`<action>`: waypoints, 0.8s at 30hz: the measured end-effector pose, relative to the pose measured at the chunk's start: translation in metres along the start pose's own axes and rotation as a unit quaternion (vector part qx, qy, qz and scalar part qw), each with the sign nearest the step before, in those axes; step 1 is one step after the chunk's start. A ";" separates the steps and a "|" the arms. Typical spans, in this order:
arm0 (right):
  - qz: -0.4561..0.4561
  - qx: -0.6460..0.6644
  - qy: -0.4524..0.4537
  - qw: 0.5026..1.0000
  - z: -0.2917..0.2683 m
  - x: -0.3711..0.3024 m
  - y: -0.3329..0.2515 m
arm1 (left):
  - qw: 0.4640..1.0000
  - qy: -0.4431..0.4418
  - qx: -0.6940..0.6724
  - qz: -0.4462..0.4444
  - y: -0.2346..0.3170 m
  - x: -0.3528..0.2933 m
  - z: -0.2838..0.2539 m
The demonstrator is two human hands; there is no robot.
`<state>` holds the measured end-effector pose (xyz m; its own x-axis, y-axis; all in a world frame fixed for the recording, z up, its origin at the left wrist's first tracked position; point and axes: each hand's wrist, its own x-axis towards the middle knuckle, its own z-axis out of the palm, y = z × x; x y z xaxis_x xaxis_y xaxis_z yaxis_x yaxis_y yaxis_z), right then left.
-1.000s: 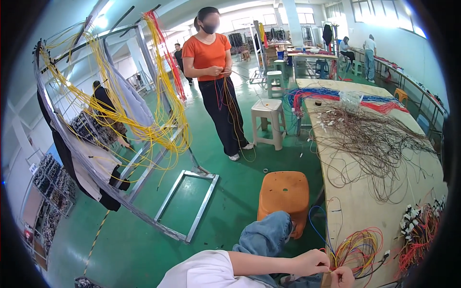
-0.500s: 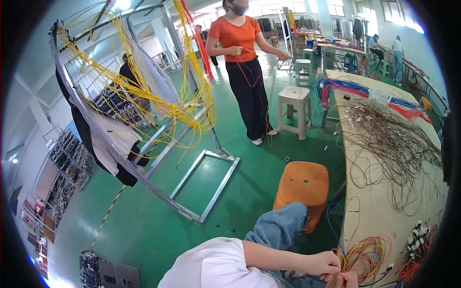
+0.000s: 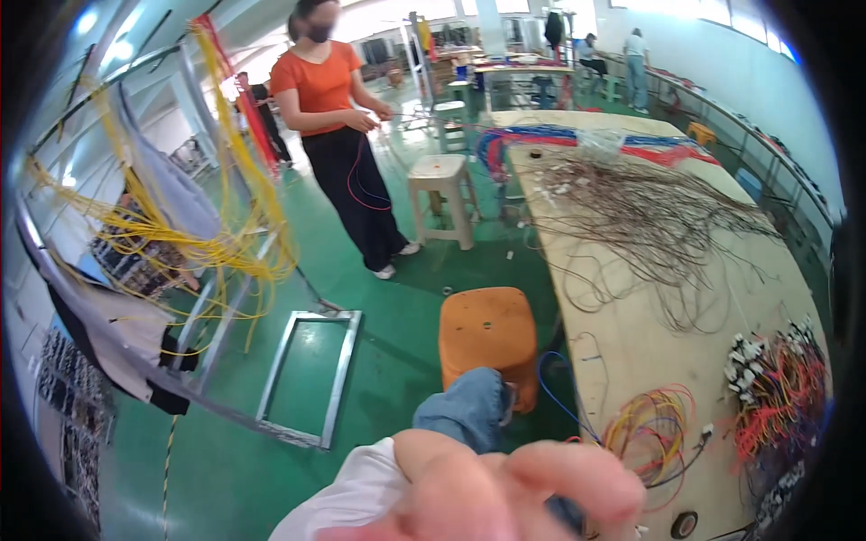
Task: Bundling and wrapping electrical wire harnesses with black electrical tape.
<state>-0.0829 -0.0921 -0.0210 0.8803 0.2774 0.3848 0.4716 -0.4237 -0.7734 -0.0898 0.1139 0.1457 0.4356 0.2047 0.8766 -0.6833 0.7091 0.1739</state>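
Observation:
My left hand is raised very close, large and blurred at the bottom centre. Its fingers look bent and spread apart, and I see nothing between them. It hides part of my lap and the table's near corner. No right hand can be made out. Just right of the raised hand, a loose coil of yellow, red and blue wires lies on the wooden table. A dark cable with a white connector sits beside the coil. Near the front edge is a black tape roll.
A wire bundle with white connectors lies at the table's right; brown wires spread behind. An orange stool stands beside my knee. A person in an orange top holds wires near a white stool. Left is a metal frame with yellow wires.
My view has swung right. My left hand has left the wire coil and come up close; my right hand has dropped out of sight. The person in orange has brought their hands together.

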 end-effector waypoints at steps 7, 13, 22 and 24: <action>0.023 0.034 -0.005 0.999 0.014 0.004 0.004 | 0.987 0.124 0.090 0.041 0.002 0.000 0.045; 0.063 0.011 -0.088 0.994 0.008 0.011 0.007 | 0.989 0.128 -0.013 -0.071 0.012 0.015 0.046; 0.019 0.049 0.013 0.999 0.014 0.006 0.004 | 0.993 -0.091 -0.062 -0.046 0.000 0.020 0.005; 0.008 0.044 0.004 0.999 0.015 0.003 0.009 | 0.995 -0.043 -0.055 -0.071 0.009 0.016 0.014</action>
<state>-0.0768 -0.0818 -0.0349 0.8885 0.2637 0.3755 0.4510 -0.3511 -0.8206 -0.0967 0.1142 0.1675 0.4680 0.0432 0.8827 -0.5482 0.7976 0.2516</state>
